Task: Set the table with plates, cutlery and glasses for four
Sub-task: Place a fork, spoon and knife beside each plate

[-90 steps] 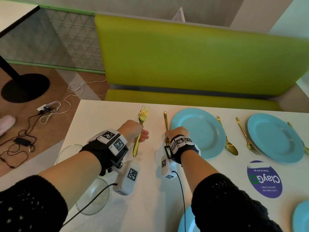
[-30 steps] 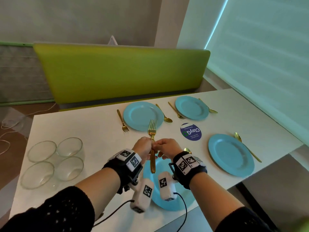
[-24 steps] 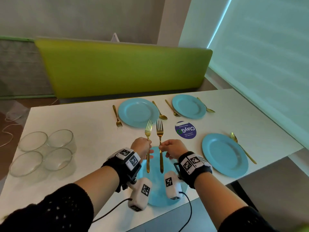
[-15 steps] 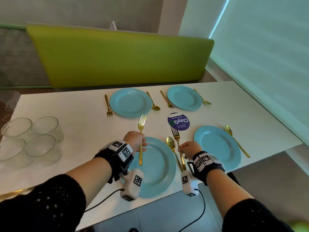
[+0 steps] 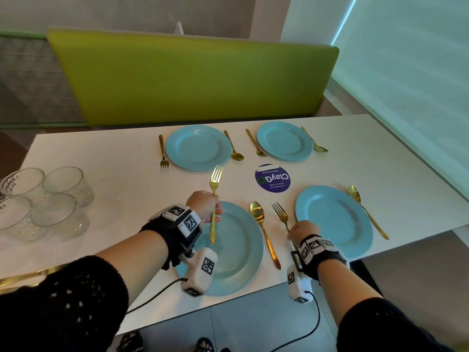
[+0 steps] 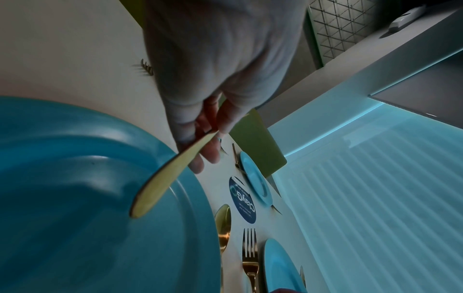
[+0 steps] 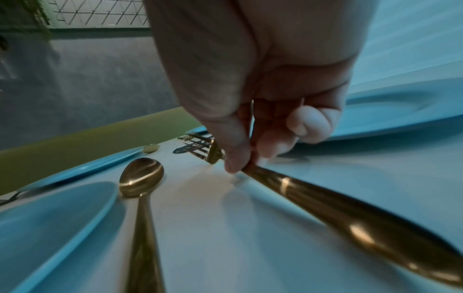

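Four blue plates lie on the white table (image 5: 106, 153). My left hand (image 5: 205, 208) grips a gold fork (image 5: 214, 199) by its handle (image 6: 170, 174), held above the left rim of the near left plate (image 5: 236, 250). My right hand (image 5: 302, 231) pinches a second gold fork (image 5: 280, 215) at its handle (image 7: 325, 204), low at the table between a gold spoon (image 5: 264, 232) and the near right plate (image 5: 335, 219). Whether this fork touches the table I cannot tell. The two far plates (image 5: 198, 147) (image 5: 284, 141) each have a fork and a spoon beside them.
Several clear glasses (image 5: 43, 199) stand grouped at the table's left end. A round purple sticker (image 5: 272, 177) sits mid-table. Another gold spoon (image 5: 368, 212) lies right of the near right plate. A green bench (image 5: 193, 77) runs behind the table, with a window blind to the right.
Both hands came from the far left setting to the near side. The right hand took one fork from the left hand's pair and carried it down to the right of the spoon.
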The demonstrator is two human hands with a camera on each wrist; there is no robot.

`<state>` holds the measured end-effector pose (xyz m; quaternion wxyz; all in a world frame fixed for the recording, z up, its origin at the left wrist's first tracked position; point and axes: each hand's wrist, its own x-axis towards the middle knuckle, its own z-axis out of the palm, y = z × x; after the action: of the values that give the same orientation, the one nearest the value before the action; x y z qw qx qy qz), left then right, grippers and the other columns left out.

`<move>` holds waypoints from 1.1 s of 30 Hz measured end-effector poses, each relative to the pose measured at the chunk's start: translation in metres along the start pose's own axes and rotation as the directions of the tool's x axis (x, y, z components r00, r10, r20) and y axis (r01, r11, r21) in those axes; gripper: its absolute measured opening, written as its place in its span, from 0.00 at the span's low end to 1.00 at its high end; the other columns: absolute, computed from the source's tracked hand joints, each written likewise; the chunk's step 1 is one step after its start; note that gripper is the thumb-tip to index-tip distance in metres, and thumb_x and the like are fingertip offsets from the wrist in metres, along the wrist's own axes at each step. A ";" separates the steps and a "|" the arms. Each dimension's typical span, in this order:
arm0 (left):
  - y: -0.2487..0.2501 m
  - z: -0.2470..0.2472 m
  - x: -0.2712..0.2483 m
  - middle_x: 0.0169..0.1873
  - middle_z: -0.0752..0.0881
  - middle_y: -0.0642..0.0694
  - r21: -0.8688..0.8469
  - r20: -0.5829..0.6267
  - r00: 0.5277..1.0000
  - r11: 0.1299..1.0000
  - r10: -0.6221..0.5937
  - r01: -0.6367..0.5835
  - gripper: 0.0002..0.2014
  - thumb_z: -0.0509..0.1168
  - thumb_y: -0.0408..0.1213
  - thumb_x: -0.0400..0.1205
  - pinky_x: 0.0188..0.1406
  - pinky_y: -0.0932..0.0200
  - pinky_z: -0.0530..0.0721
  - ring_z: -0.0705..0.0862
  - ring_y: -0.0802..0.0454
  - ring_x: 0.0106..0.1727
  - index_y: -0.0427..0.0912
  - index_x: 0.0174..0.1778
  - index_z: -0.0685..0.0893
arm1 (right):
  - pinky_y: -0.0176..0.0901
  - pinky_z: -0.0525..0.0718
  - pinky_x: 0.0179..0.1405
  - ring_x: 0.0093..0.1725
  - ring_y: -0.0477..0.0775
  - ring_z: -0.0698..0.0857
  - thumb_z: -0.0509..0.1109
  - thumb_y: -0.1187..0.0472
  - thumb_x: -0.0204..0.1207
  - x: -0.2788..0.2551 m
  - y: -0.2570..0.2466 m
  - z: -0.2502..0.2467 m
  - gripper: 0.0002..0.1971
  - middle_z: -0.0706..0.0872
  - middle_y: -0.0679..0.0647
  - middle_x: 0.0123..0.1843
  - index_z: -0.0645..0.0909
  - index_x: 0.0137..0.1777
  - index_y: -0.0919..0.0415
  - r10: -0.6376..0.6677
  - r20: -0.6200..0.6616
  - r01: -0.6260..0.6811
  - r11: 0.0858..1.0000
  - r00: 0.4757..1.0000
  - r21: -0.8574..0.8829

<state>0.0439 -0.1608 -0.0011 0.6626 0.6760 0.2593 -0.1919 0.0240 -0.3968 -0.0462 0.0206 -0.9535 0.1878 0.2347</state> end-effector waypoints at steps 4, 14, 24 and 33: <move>0.001 0.000 0.001 0.31 0.77 0.42 -0.002 -0.013 1.000 1.000 0.004 -0.004 0.13 0.55 0.29 0.86 0.34 0.53 0.82 0.78 0.49 0.31 0.39 0.34 0.73 | 0.41 0.82 0.55 0.60 0.55 0.85 0.60 0.60 0.81 0.008 -0.005 0.004 0.14 0.87 0.56 0.60 0.83 0.60 0.62 0.015 -0.008 -0.015 1.000 1.000 0.018; 0.001 -0.001 0.007 0.32 0.78 0.42 -0.012 -0.040 0.999 1.000 0.000 0.000 0.12 0.56 0.29 0.86 0.34 0.53 0.83 0.79 0.50 0.31 0.39 0.35 0.74 | 0.42 0.78 0.40 0.53 0.61 0.86 0.64 0.62 0.76 0.026 0.000 0.012 0.10 0.87 0.60 0.52 0.82 0.54 0.65 0.120 -0.049 -0.110 0.980 0.992 0.167; 0.006 0.001 0.006 0.32 0.79 0.42 0.001 -0.046 0.999 1.000 0.000 0.000 0.12 0.56 0.29 0.85 0.38 0.51 0.84 0.80 0.49 0.32 0.39 0.35 0.74 | 0.38 0.76 0.29 0.37 0.57 0.80 0.74 0.57 0.69 0.024 0.016 0.008 0.11 0.80 0.56 0.39 0.76 0.42 0.61 0.206 -0.071 -0.179 0.942 0.976 0.283; 0.002 0.005 0.003 0.31 0.77 0.42 0.007 -0.033 0.999 1.000 -0.001 0.001 0.13 0.55 0.29 0.86 0.34 0.54 0.82 0.78 0.50 0.31 0.39 0.35 0.73 | 0.41 0.79 0.36 0.38 0.57 0.80 0.78 0.51 0.68 0.023 0.025 0.007 0.17 0.80 0.56 0.39 0.73 0.39 0.61 0.252 -0.065 -0.216 0.916 0.966 0.338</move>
<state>0.0480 -0.1651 -0.0018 0.6559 0.6812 0.2698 -0.1818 0.0308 -0.4270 -0.0616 0.1404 -0.9186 0.3378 0.1494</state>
